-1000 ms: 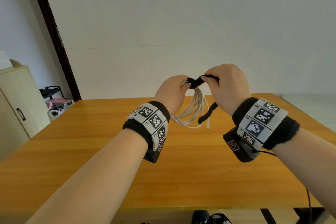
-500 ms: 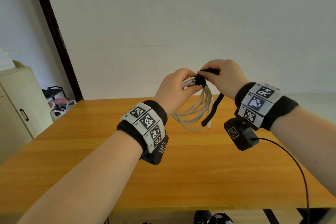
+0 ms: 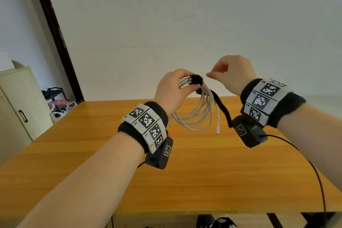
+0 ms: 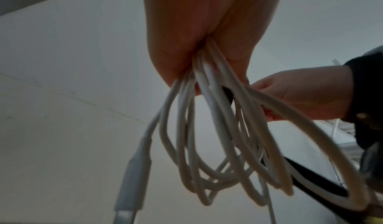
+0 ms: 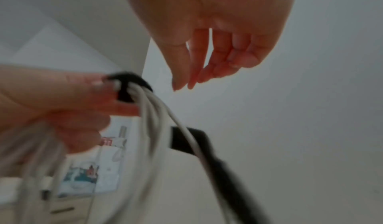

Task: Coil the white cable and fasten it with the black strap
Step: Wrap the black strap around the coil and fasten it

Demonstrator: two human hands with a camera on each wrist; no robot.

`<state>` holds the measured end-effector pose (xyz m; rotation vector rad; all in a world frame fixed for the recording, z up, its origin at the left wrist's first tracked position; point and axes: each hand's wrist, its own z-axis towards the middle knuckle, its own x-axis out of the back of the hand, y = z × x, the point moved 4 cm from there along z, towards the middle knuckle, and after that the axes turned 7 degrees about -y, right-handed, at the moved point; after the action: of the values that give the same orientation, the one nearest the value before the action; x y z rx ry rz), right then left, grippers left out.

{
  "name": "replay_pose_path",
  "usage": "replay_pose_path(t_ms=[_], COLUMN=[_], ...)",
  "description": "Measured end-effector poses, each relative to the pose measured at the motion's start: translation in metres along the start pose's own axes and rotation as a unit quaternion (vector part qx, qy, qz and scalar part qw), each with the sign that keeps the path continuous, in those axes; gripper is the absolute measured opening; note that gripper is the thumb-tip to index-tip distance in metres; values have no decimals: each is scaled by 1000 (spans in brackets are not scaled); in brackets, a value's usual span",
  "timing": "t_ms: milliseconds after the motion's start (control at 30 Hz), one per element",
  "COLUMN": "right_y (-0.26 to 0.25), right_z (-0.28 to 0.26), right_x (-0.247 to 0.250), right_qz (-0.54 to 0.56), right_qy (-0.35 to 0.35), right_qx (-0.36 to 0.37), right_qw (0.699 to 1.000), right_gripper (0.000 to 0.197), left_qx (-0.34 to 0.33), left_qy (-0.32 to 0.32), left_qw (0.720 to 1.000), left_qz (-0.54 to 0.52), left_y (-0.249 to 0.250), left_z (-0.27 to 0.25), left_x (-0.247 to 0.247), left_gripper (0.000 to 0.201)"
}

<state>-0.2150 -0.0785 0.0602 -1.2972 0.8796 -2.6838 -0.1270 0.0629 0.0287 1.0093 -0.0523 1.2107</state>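
My left hand grips the coiled white cable near the top of its loops, above the table. The black strap is wrapped round the bundle just beyond my left thumb, and its loose tail hangs down beside the loops. One white plug end dangles below. My right hand hovers just right of the wrap, not touching it. In the right wrist view its fingers are relaxed with nothing between them, close to the strap. The left wrist view shows the cable running out of my left hand.
The wooden table lies below both hands. A cream cabinet stands at the left, with bags on the floor beside it. A dark door frame runs up the left wall. A thin black wire trails from my right wrist camera.
My right hand has let go of the strap and pulled slightly to the right. The strap now sits wound round the bundle, tail hanging free. Both hands have risen a little.
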Motion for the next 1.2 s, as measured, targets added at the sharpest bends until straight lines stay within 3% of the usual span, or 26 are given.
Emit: replay_pose_path(t_ms=[100, 333, 467, 600, 800, 867, 967, 1200], right_y=[-10, -16, -17, -16, -12, -11, -14, -22], right_z=[-10, -36, -41, -41, -39, -38, -39, -43], right_x=[0, -32, -45, -53, -50, -47, -42, -21], right_qz=[43, 90, 103, 179, 223, 199, 73, -42], right_qy=[0, -134, -111, -75, -55, -59, -43, 9], right_qx=[10, -2, -14, -50, -65, -59, -3, 103], right_qw=[999, 987, 988, 980, 971, 976, 996, 994], right_gripper=[18, 16, 45, 40, 31, 29, 23, 22], left_qx=[29, 90, 119, 139, 113, 97, 79, 87], left_qy=[11, 60, 54, 46, 22, 7, 19, 5], left_qw=[1000, 994, 990, 984, 992, 995, 996, 991], left_qz=[4, -20, -56, -99, -45, -9, 37, 103], left_y=[-10, -22, -25, -25, -18, -18, -20, -28], left_z=[2, 4, 4, 3, 6, 7, 7, 4], left_x=[1, 0, -6, -10, -9, -11, -10, -10], left_gripper=[21, 26, 27, 27, 32, 30, 29, 24])
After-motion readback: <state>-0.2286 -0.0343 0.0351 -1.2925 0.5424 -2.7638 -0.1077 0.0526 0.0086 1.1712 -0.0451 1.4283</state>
